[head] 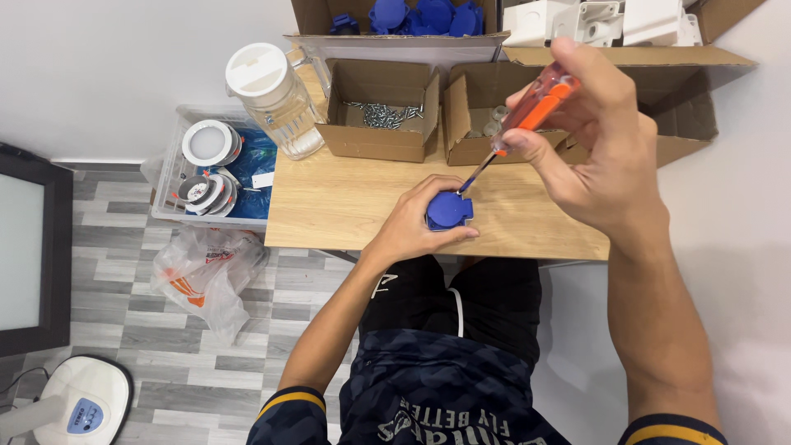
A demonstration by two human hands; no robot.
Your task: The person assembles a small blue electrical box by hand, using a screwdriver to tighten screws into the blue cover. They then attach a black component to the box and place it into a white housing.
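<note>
The right hand, raised closest to the camera, is closed around the clear orange handle of a screwdriver, whose thin metal shaft slants down to the left. Its tip meets the top edge of a small blue plastic cover, a rounded, smooth piece that sits on the pale wood-grain desk near its front edge. The left hand is clamped around this cover from the left and below, pinning it flat.

As it looks, the fastening is under way rather than finished: the tip is engaged at the cover, and whether a screw is seated there is too small to tell. Behind, an open cardboard box holds a heap of shiny metal screws, and a second carton holds small pale parts. More blue covers fill a box at the back, beside white plastic housings. A ribbed clear jar with a white lid stands at the desk's left corner.
</note>
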